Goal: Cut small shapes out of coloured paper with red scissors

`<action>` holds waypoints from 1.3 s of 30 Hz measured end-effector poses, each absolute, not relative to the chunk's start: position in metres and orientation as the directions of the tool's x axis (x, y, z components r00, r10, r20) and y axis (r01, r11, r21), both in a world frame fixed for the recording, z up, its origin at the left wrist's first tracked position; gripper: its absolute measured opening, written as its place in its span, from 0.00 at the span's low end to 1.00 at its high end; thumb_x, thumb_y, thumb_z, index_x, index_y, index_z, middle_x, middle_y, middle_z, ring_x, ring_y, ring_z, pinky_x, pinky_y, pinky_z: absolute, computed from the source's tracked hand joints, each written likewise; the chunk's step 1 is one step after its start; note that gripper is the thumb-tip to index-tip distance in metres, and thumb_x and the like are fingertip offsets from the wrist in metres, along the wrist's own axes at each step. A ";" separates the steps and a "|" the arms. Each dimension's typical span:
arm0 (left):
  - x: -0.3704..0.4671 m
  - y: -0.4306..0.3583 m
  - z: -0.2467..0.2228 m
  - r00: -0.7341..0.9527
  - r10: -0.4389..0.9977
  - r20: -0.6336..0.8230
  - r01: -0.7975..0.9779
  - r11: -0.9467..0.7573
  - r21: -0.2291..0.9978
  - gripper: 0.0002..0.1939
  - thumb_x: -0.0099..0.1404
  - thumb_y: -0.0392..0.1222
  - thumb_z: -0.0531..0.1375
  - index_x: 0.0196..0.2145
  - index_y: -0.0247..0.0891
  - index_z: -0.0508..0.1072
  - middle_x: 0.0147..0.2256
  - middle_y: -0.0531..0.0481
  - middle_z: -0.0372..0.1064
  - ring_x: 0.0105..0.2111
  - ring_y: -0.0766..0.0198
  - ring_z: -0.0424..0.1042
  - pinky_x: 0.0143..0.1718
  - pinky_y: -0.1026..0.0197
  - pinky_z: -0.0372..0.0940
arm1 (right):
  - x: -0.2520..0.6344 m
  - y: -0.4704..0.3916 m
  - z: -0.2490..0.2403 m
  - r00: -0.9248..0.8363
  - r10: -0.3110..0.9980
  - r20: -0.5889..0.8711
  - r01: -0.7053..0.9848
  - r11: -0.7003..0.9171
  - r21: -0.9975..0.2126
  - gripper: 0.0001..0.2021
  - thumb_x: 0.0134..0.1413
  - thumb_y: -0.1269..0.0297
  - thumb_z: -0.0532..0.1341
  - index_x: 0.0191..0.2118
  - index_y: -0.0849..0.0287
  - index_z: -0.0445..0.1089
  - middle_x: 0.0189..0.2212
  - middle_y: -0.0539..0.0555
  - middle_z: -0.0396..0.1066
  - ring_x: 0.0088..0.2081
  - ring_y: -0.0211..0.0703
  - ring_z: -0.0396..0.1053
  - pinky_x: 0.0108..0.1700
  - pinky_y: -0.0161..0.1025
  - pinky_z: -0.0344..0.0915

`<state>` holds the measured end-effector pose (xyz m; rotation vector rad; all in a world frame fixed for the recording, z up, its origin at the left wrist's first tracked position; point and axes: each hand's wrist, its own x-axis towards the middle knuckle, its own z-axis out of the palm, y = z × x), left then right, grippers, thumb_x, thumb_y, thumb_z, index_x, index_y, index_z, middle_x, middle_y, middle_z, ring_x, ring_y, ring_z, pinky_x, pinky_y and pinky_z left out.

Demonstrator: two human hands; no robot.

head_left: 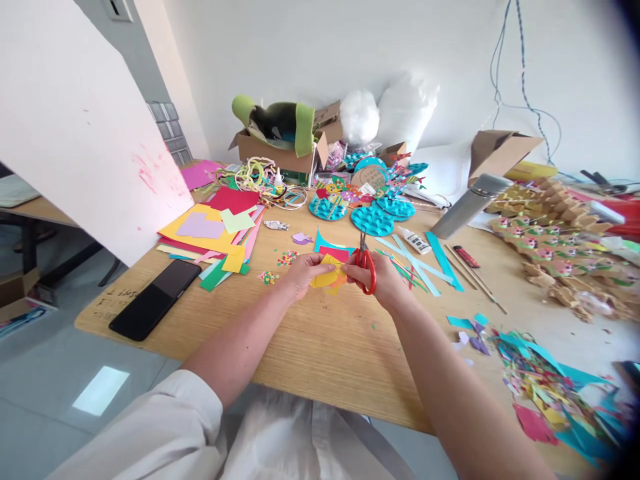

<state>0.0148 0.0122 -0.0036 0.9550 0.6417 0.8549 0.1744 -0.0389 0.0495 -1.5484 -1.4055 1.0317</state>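
Note:
Between my two hands is a small piece of yellow paper, held low over the wooden table. My left hand pinches its left side between thumb and fingers. With the fingers of my right hand I grip red-handled scissors, blades pointing up and away from the paper. The right fingertips also touch the paper's right edge. Just beyond my hands lie blue and red paper pieces, partly covered. Small piles of coloured paper bits and a purple paper cutout lie left of them.
Stacked coloured paper and a black phone lie on the left. A glue bottle, blue strips and a grey flask stand or lie right. Paper scraps cover the near right. Blue scalloped discs lie behind.

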 end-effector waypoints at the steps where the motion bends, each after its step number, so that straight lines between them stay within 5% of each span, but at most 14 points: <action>1: 0.015 0.013 -0.004 0.503 0.858 -0.101 -0.346 0.307 0.887 0.16 0.41 0.43 0.73 0.26 0.33 0.74 0.24 0.52 0.71 0.24 0.68 0.69 0.31 0.63 0.61 | 0.176 -0.039 0.048 0.045 0.998 -0.051 0.352 -0.064 -0.934 0.19 0.43 0.48 0.69 0.26 0.60 0.67 0.17 0.50 0.68 0.18 0.33 0.60 0.19 0.31 0.54; 7: 0.012 0.016 -0.003 0.431 0.891 -0.144 -0.347 0.311 0.885 0.14 0.43 0.43 0.71 0.25 0.33 0.74 0.23 0.52 0.70 0.24 0.67 0.69 0.31 0.63 0.62 | 0.188 -0.052 0.040 -0.230 0.968 -0.104 0.326 -0.024 -0.945 0.33 0.60 0.36 0.46 0.25 0.61 0.69 0.17 0.54 0.68 0.17 0.35 0.62 0.20 0.33 0.57; 17: 0.011 0.016 -0.007 0.418 0.899 -0.135 -0.285 0.270 0.920 0.14 0.43 0.45 0.70 0.25 0.33 0.76 0.22 0.51 0.71 0.23 0.67 0.68 0.27 0.65 0.59 | 0.182 -0.057 0.037 -0.306 0.886 -0.348 0.419 -0.203 -0.885 0.30 0.49 0.34 0.57 0.20 0.60 0.64 0.16 0.52 0.67 0.15 0.33 0.63 0.17 0.30 0.54; 39: 0.011 0.015 -0.005 0.497 0.843 -0.206 -0.251 0.367 0.895 0.12 0.44 0.41 0.70 0.27 0.31 0.78 0.24 0.48 0.73 0.24 0.67 0.69 0.30 0.64 0.60 | 0.184 -0.054 0.029 -0.259 0.900 -0.352 0.388 -0.236 -0.891 0.26 0.49 0.39 0.61 0.19 0.60 0.63 0.14 0.50 0.67 0.13 0.32 0.61 0.16 0.30 0.53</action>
